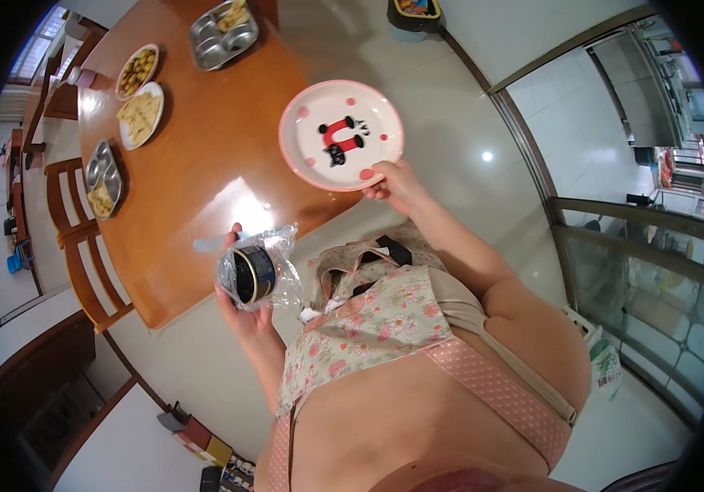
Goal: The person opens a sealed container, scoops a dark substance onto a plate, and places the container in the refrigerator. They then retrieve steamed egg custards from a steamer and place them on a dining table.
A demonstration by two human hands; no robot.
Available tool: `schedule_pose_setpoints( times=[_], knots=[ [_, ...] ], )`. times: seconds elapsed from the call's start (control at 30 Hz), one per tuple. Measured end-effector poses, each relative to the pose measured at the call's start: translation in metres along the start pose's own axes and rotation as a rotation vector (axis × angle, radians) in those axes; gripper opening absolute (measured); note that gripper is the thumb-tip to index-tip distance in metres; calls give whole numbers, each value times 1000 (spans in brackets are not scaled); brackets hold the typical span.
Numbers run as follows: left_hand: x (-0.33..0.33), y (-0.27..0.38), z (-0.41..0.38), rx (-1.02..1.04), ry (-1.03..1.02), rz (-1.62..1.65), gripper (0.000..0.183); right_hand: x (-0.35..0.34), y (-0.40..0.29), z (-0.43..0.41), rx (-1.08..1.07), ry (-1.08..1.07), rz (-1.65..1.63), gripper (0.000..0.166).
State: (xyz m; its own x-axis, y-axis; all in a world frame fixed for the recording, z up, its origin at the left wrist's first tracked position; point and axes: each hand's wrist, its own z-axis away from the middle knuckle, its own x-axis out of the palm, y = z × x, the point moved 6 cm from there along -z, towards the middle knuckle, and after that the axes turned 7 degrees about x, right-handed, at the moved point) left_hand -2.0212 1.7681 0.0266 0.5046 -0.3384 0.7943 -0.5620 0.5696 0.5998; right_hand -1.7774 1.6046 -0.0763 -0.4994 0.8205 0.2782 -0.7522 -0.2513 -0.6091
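Note:
My right hand (398, 187) grips the rim of a round white plate (352, 157) with a pink edge, pink and red dots and a black-and-red cat picture. The plate is held near the table's right edge and no food shows on it. Lower left, my left hand (247, 313) holds an open round can (265, 273), dark inside and partly wrapped in clear plastic film (287, 277). A pale translucent strip (207, 245), perhaps a utensil handle, sticks out left of the can beside my fingers.
On the wooden table (217, 135) are two metal divided trays (209, 52) with flatbread pieces, a plate of flatbread (156, 101) and a bowl of small roundish food (154, 54). Wooden chairs (75, 237) stand at the left. A bin (407, 31) is beyond the table; sliding glass doors (585, 264) are at the right.

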Motion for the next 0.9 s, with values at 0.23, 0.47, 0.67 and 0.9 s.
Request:
schedule_pose_setpoints(
  times=[0.23,0.47,0.67,0.9],
  knots=[
    [94,-140,-63,-55,-51,204,73,-183,-126,-19,-101,235,25,22],
    [163,-201,-120,-94,-16,177,74,-302,-272,-80,-245,404,26,20],
    [221,-258,-205,-56,14,205,72,-379,-409,-171,-346,526,47,24],
    [279,-286,-313,23,-34,108,76,-413,-559,-260,-480,662,216,22]
  ],
)
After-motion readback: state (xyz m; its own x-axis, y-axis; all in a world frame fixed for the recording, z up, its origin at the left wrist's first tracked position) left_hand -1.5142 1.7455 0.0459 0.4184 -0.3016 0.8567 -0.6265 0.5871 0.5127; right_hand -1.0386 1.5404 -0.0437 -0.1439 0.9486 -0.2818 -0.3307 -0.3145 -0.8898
